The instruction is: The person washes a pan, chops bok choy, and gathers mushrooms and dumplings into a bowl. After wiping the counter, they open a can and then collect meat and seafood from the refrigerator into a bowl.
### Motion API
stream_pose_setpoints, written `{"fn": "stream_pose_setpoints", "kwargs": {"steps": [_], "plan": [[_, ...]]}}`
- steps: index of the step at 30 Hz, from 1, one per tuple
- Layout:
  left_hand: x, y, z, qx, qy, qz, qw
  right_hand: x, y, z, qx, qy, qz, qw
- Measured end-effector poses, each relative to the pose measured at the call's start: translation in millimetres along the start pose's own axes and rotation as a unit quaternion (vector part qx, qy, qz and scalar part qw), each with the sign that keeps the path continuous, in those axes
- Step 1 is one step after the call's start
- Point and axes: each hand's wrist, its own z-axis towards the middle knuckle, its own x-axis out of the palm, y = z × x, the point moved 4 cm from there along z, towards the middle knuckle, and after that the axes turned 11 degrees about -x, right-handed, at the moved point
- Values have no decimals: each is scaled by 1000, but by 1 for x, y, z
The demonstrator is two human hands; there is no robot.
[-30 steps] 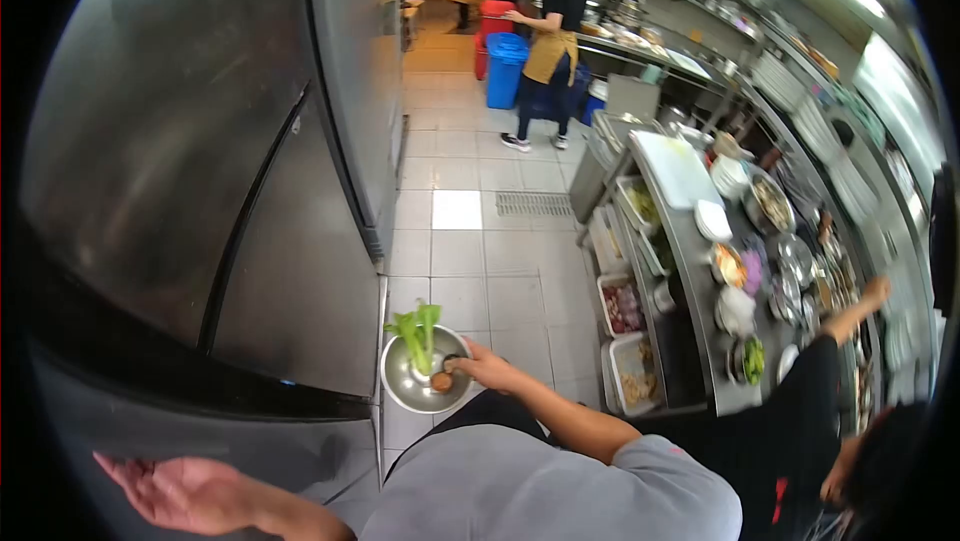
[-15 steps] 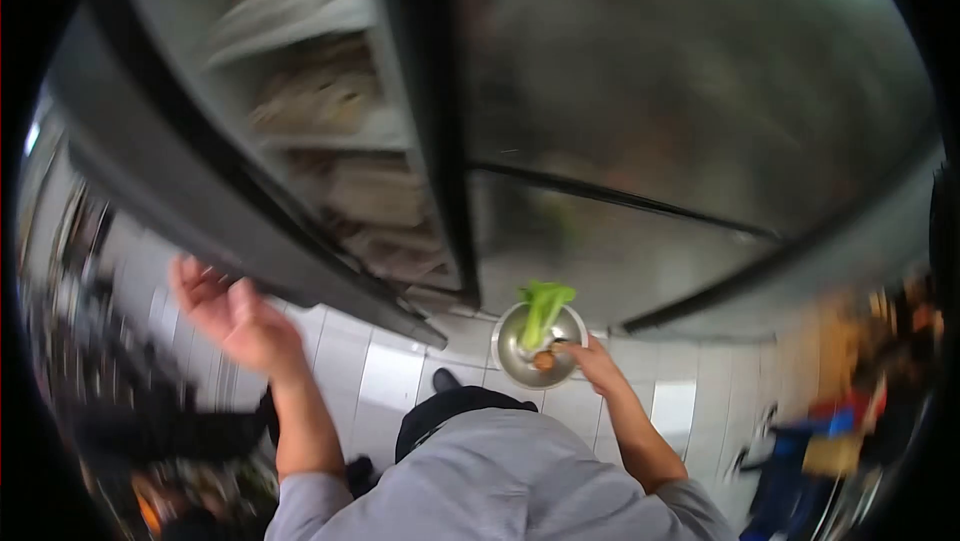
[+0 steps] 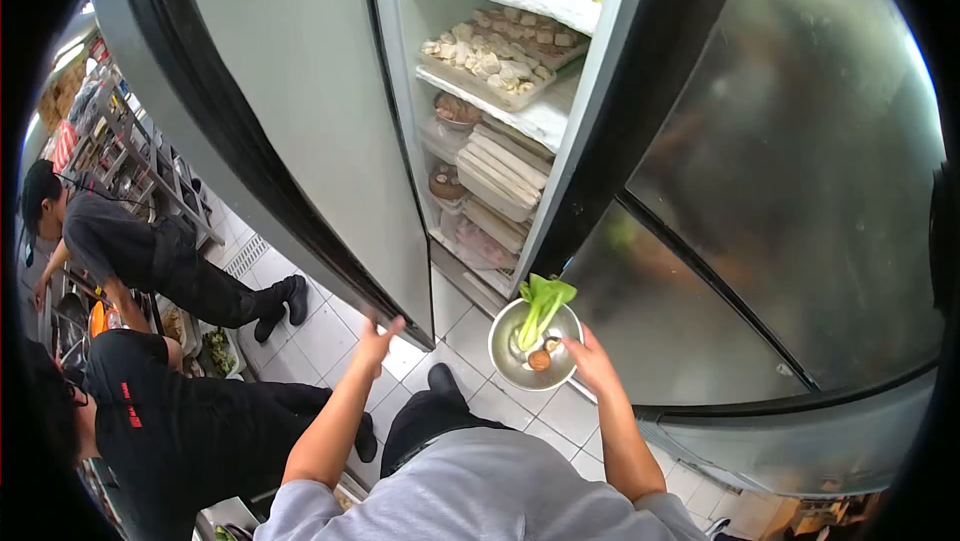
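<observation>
My right hand [image 3: 594,365] grips the right rim of a round metal bowl [image 3: 508,363]. In the bowl lie a green leafy vegetable [image 3: 541,309], its leaves over the far rim, and a small brown round item [image 3: 539,360]. My left hand [image 3: 375,344] is at the lower edge of the open fridge door [image 3: 310,141], thumb apart, its other fingers partly hidden by the door. Beyond, the fridge shelves [image 3: 500,106] hold a tray of white pieces [image 3: 490,61] and stacked containers [image 3: 500,171].
Two people in dark clothes [image 3: 110,241] stand on the left beside trays of food [image 3: 222,349] and a metal rack [image 3: 150,151]. A closed steel fridge door [image 3: 780,161] is on the right. Tiled floor [image 3: 470,336] lies below.
The view has turned left and sharpened. My left hand has moved from out beside the door to its lower edge. The bowl is still in my right hand, and the fridge interior shows more fully.
</observation>
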Motion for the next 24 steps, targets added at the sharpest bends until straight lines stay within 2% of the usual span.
{"fn": "stream_pose_setpoints", "kwargs": {"steps": [1,2,4,6,9,11,13,14,15,16,19,23,24], "plan": [[7,38,14,-104,125,26,986,13,24,12,-10,28,-11,1000],[12,64,30,-201,248,55,946,24,42,28,-23,53,-19,998],[40,24,-8,-179,440,-38,879,40,57,63,-44,85,-62,993],[55,-55,-40,-67,495,-164,850,63,85,97,-42,112,-103,987],[63,-150,-45,14,463,-194,865,95,94,162,-93,156,-147,972],[71,-170,-9,26,398,-235,887,118,130,193,-109,170,-173,964],[75,-187,26,26,353,-269,896,120,165,234,-234,99,-248,935],[75,-200,33,27,351,-286,891,119,180,262,-227,48,-213,949],[75,-213,36,27,349,-302,887,113,201,290,-345,-29,-263,901],[75,-226,39,29,346,-317,882,115,235,297,-322,-87,-288,897],[82,-262,45,72,312,-340,884,114,271,365,-476,-183,-428,746],[98,-302,56,84,306,-368,874,145,301,400,-363,-144,-580,715],[104,-312,63,84,306,-376,871,146,304,408,-370,-150,-580,710]]}}
